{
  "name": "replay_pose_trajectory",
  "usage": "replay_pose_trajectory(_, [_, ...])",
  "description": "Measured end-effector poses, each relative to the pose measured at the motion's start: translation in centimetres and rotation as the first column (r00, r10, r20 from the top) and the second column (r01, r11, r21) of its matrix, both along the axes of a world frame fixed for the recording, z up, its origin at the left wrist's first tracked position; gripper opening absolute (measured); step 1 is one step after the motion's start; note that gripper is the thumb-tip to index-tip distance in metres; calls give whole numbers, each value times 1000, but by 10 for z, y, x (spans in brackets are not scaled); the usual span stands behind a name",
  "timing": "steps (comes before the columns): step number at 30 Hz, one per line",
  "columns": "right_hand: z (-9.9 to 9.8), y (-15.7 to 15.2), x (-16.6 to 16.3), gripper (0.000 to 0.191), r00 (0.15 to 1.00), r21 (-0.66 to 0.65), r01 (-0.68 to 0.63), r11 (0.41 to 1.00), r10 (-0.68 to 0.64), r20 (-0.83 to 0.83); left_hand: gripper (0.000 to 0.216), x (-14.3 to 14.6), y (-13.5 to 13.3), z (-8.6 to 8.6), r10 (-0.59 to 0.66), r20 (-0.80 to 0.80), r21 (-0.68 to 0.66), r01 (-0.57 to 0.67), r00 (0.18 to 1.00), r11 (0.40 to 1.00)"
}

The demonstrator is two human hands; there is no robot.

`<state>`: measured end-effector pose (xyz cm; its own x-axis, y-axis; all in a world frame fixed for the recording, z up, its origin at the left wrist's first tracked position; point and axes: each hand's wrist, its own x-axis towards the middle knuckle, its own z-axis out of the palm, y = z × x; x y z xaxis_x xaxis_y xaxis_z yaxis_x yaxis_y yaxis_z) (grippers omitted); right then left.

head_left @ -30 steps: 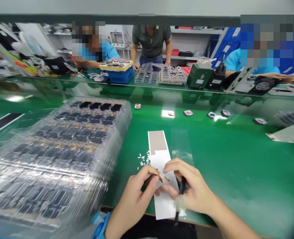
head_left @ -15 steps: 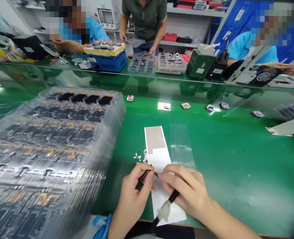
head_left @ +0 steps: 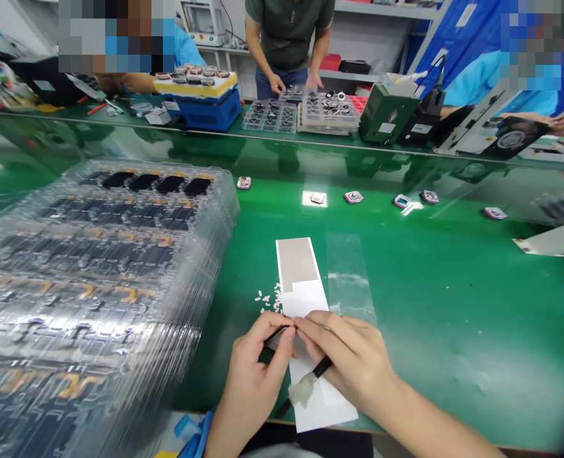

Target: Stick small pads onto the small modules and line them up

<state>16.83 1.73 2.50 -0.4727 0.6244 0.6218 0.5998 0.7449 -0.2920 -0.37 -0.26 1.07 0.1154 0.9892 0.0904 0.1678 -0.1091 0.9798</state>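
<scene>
1. Presently, the piece in hand seems unfinished: a thin dark-edged piece [head_left: 276, 335] is held at lower centre of the frame, above the white sheet [head_left: 317, 410], not yet laid down.
2. The left hand [head_left: 257, 362] pinches this piece between thumb and forefinger.
3. The right hand [head_left: 355, 356] has its fingers drawn together at the piece's upper end, and it holds a black rod [head_left: 323, 366] with pale wrapping [head_left: 302, 389]. Whether these fingers also pinch the piece, I cannot tell.
4. On the counter [head_left: 419, 331], white scraps [head_left: 266, 299] lie beside the sheet; only its upper part is tan, so I judge it partly used.
5. At left of the frame, clear trays [head_left: 210, 273] show many dark parts [head_left: 198, 186]; probably much remains.
</scene>
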Motion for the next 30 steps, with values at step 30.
replay_pose_trajectory(30, [17, 36, -5, 28, 836, -862, -436, 259, -238, -494, 15, 1, -12, -3, -38, 173, -188, 71, 984, 980])
